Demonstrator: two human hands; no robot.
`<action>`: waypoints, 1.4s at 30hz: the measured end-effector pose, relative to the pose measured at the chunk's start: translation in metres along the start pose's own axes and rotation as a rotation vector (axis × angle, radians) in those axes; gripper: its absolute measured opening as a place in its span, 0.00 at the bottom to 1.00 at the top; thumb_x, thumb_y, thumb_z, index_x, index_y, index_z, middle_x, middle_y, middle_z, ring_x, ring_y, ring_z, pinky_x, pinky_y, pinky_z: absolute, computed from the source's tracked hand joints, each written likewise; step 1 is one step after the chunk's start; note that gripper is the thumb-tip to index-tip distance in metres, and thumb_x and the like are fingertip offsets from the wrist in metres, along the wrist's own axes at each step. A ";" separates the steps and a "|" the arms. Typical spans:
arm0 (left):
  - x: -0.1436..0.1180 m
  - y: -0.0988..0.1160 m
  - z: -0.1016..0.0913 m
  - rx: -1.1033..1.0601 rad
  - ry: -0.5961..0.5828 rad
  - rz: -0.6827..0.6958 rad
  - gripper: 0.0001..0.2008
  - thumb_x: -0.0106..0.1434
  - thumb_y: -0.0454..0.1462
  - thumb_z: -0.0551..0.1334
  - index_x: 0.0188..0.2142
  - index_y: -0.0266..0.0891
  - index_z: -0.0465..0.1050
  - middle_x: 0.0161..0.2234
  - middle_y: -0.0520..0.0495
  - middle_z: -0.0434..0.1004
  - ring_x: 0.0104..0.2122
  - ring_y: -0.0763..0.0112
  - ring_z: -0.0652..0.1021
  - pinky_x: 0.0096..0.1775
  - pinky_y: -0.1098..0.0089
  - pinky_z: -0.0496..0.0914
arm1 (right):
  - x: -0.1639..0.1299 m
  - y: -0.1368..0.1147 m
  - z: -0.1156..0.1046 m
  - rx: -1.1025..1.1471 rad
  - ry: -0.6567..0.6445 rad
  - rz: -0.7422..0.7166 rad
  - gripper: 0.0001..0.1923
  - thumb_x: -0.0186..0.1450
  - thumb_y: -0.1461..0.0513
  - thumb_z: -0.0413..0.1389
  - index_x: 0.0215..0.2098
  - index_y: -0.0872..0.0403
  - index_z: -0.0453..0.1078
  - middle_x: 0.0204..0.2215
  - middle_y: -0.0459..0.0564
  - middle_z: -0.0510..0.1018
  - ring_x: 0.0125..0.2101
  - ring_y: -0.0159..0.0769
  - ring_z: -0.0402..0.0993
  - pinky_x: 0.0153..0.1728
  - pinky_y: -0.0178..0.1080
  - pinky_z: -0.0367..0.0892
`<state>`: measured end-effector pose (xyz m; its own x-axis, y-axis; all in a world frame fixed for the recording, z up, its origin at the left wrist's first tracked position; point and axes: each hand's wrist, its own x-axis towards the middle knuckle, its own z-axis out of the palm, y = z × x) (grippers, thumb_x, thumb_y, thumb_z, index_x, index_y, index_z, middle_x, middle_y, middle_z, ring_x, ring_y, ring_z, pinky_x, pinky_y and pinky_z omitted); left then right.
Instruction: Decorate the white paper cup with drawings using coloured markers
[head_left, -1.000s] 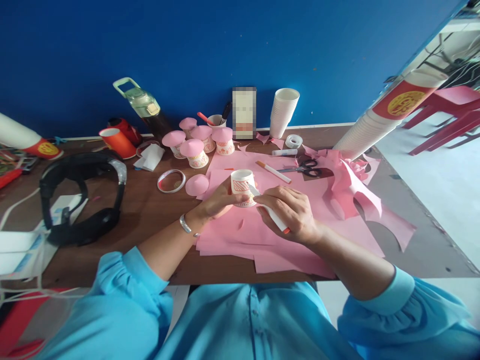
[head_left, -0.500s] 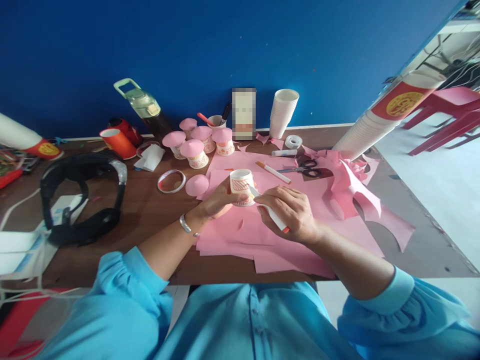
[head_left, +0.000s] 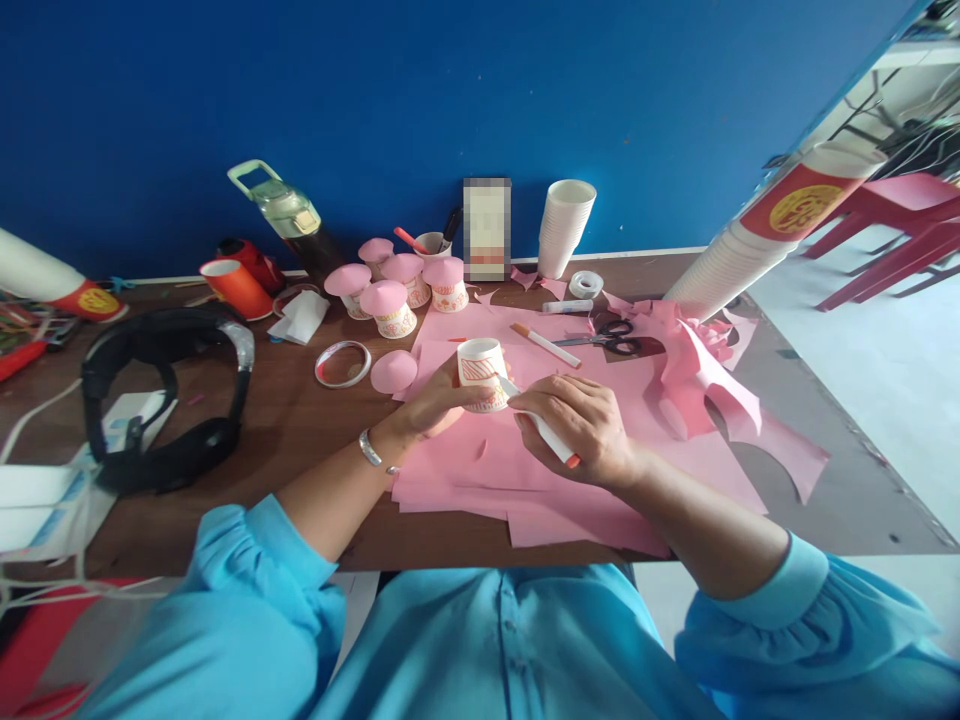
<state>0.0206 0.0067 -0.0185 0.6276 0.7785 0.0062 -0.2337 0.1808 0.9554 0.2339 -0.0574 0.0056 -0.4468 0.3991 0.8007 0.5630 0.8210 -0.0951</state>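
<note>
Over the pink paper sheets (head_left: pixel 450 485), my left hand (head_left: pixel 435 400) grips a white paper cup (head_left: pixel 480 370) with orange-red striped drawings on its side. The cup's narrower end faces up. My right hand (head_left: pixel 577 425) is closed round a white marker (head_left: pixel 551 437) with an orange-red end, its tip at or close to the cup's wall. Another marker (head_left: pixel 546 345) lies on the paper behind, beside black-handled scissors (head_left: pixel 611 338). Several decorated cups with pink cone tops (head_left: pixel 394 305) stand to the left, near a loose pink cone (head_left: pixel 394 371).
A stack of white cups (head_left: pixel 568 225), a phone (head_left: pixel 487 230) and a tape roll (head_left: pixel 586 284) are along the blue wall. Pink scraps (head_left: pixel 697 370) and a long cup stack (head_left: pixel 772 235) lie right. A bottle (head_left: pixel 289 215) and black headset-like frame (head_left: pixel 165 400) occupy the left.
The cup has turned or shifted very slightly to the left in my left hand. The marker tip stays by its side, and my right hand has hardly moved.
</note>
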 end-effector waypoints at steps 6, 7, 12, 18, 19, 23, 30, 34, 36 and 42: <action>-0.001 -0.002 -0.002 0.017 -0.046 0.050 0.12 0.61 0.41 0.74 0.40 0.39 0.78 0.35 0.48 0.76 0.36 0.67 0.74 0.41 0.66 0.70 | 0.001 0.001 0.000 -0.019 0.047 -0.017 0.15 0.70 0.70 0.58 0.53 0.52 0.71 0.35 0.49 0.81 0.33 0.35 0.80 0.34 0.37 0.77; -0.002 -0.001 -0.001 0.021 -0.050 0.049 0.12 0.61 0.41 0.74 0.40 0.39 0.77 0.35 0.48 0.76 0.36 0.68 0.73 0.41 0.66 0.70 | 0.001 0.001 0.000 -0.019 0.048 -0.023 0.15 0.70 0.70 0.58 0.53 0.52 0.71 0.35 0.49 0.81 0.33 0.35 0.80 0.34 0.37 0.77; -0.002 0.003 0.002 0.019 -0.051 0.040 0.13 0.60 0.41 0.74 0.40 0.39 0.77 0.35 0.48 0.75 0.35 0.68 0.73 0.40 0.66 0.69 | 0.001 0.002 0.001 -0.011 0.033 -0.033 0.17 0.68 0.71 0.59 0.54 0.54 0.71 0.35 0.49 0.81 0.34 0.36 0.80 0.35 0.37 0.77; 0.000 0.000 -0.001 -0.006 -0.049 0.034 0.15 0.59 0.41 0.75 0.43 0.39 0.78 0.37 0.47 0.76 0.38 0.66 0.75 0.42 0.65 0.70 | 0.000 0.001 0.001 -0.025 0.026 -0.015 0.15 0.68 0.71 0.59 0.52 0.53 0.71 0.34 0.48 0.81 0.33 0.35 0.80 0.35 0.37 0.77; 0.000 -0.001 -0.002 -0.006 -0.038 0.030 0.16 0.59 0.41 0.75 0.44 0.39 0.79 0.38 0.46 0.77 0.39 0.65 0.75 0.43 0.64 0.70 | 0.001 0.001 0.001 -0.026 0.023 -0.013 0.15 0.68 0.71 0.59 0.51 0.52 0.71 0.34 0.48 0.81 0.32 0.35 0.80 0.35 0.37 0.77; 0.000 -0.003 -0.004 -0.010 -0.018 0.023 0.18 0.58 0.41 0.75 0.46 0.39 0.79 0.41 0.45 0.78 0.40 0.63 0.76 0.44 0.63 0.70 | 0.002 0.001 0.000 -0.040 0.009 -0.014 0.13 0.69 0.71 0.58 0.49 0.52 0.71 0.33 0.48 0.81 0.31 0.34 0.79 0.34 0.36 0.76; -0.001 -0.002 -0.003 -0.024 -0.012 0.020 0.14 0.59 0.38 0.75 0.43 0.39 0.79 0.40 0.45 0.78 0.41 0.64 0.76 0.44 0.64 0.71 | 0.002 0.000 -0.001 -0.033 -0.006 -0.003 0.11 0.69 0.71 0.56 0.47 0.52 0.71 0.32 0.47 0.81 0.30 0.33 0.78 0.33 0.35 0.75; -0.001 0.000 -0.002 -0.011 -0.020 0.021 0.16 0.59 0.39 0.75 0.45 0.38 0.79 0.41 0.44 0.78 0.41 0.63 0.76 0.44 0.63 0.71 | 0.003 0.000 -0.002 -0.021 0.015 -0.008 0.11 0.69 0.71 0.57 0.47 0.52 0.71 0.32 0.47 0.80 0.31 0.33 0.79 0.34 0.35 0.75; -0.001 0.000 -0.002 -0.010 -0.023 0.021 0.18 0.58 0.40 0.75 0.46 0.38 0.79 0.40 0.44 0.77 0.41 0.63 0.76 0.44 0.63 0.71 | 0.003 0.000 -0.002 -0.013 0.043 -0.013 0.12 0.69 0.71 0.57 0.48 0.53 0.71 0.32 0.48 0.80 0.31 0.34 0.79 0.34 0.35 0.76; -0.001 -0.003 -0.005 0.012 -0.052 0.036 0.18 0.60 0.41 0.74 0.46 0.38 0.78 0.39 0.46 0.76 0.38 0.66 0.75 0.42 0.65 0.70 | 0.001 0.002 0.000 -0.047 0.054 -0.010 0.12 0.70 0.69 0.57 0.51 0.53 0.71 0.34 0.49 0.81 0.32 0.35 0.79 0.34 0.36 0.76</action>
<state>0.0170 0.0086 -0.0228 0.6568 0.7520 0.0555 -0.2478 0.1457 0.9578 0.2344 -0.0552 0.0064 -0.4153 0.3669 0.8324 0.5912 0.8043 -0.0596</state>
